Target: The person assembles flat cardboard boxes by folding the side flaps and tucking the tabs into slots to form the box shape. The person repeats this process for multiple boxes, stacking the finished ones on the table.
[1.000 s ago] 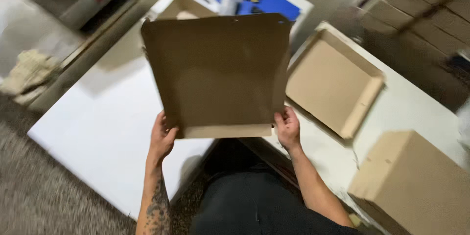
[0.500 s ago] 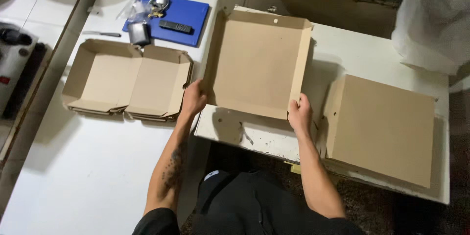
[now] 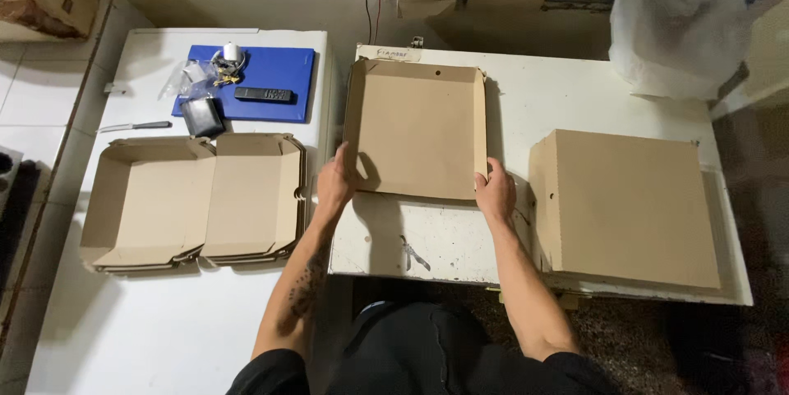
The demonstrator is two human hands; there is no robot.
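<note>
Both hands' fingers (image 3: 343, 166) grasp the flat box (image 3: 415, 128), fingertips hidden beneath its edges

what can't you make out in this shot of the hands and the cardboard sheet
- Head view: underside of the cardboard sheet, flat on the table.
- Left hand and right hand: fingertips tucked at the sheet's edges.
- Small items on the blue board: too small.
- White bag: contents hidden, top cut off.

two hands (image 3: 335, 185), one blue board (image 3: 271, 74); one knife (image 3: 136, 125)
</note>
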